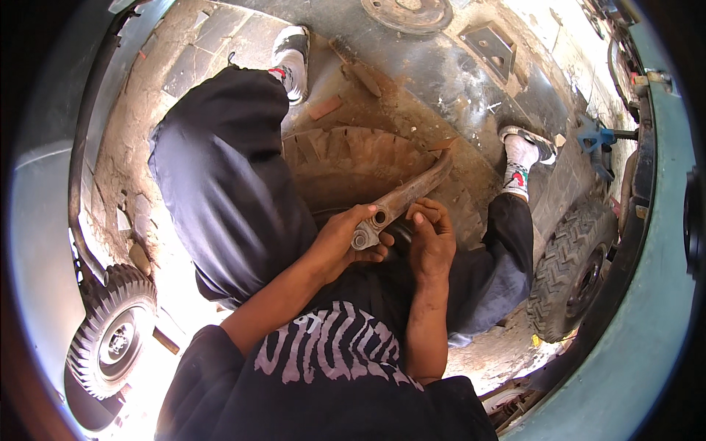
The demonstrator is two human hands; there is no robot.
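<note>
A worn, curved metal arm (413, 191) lies slantwise over my lap, its thin far end pointing up and to the right. My left hand (340, 241) is closed around its near end, beside a round bored hole and a bolt-like round fitting. Close against the arm's right side is my right hand (432, 246), its fingers curled and the thumb pressed to them. Whatever these fingers pinch, if anything, is too small to make out. Below the arm's far half, a large tyre (346, 151) lies between my legs, partly hidden by them.
Vehicle panels in pale blue-green (647, 323) flank me, with a treaded wheel (566, 272) at right and another wheel (114, 342) at left. Ahead on the dirty floor are a holed metal plate (491, 50), a round metal disc (408, 11) and a rusty bar (358, 70).
</note>
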